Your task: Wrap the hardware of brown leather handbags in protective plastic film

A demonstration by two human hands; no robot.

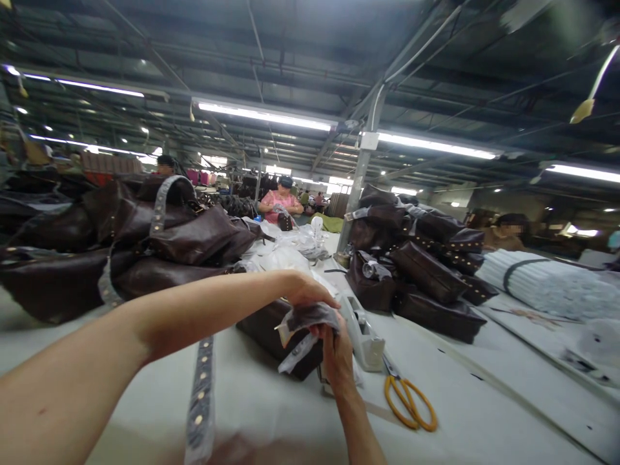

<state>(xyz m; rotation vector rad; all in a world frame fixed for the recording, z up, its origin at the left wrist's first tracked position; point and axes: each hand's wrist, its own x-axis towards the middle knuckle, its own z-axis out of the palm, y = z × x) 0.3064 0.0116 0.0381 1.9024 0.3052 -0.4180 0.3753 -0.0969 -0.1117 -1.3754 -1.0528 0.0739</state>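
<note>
A dark brown leather bag (264,329) sits on the table in front of me. Its handle strap (317,315), wrapped in thin clear plastic, is bunched above it between my hands. My left hand (310,289) reaches across from the left and closes over the top of the wrapped strap. From below, my right hand (338,349) grips the same strap, fingers curled around it. Just beyond my right hand stands a white tape dispenser (363,336). Another plastic-covered strap with gold studs (199,394) hangs down nearer to me on the left.
Scissors with yellow handles (411,402) lie right of the dispenser. Brown bags are piled at left (53,278) and right (436,310) of a metal post (358,187). A bundle of white rolls (557,284) lies farther right. A co-worker in pink (281,201) sits across the table.
</note>
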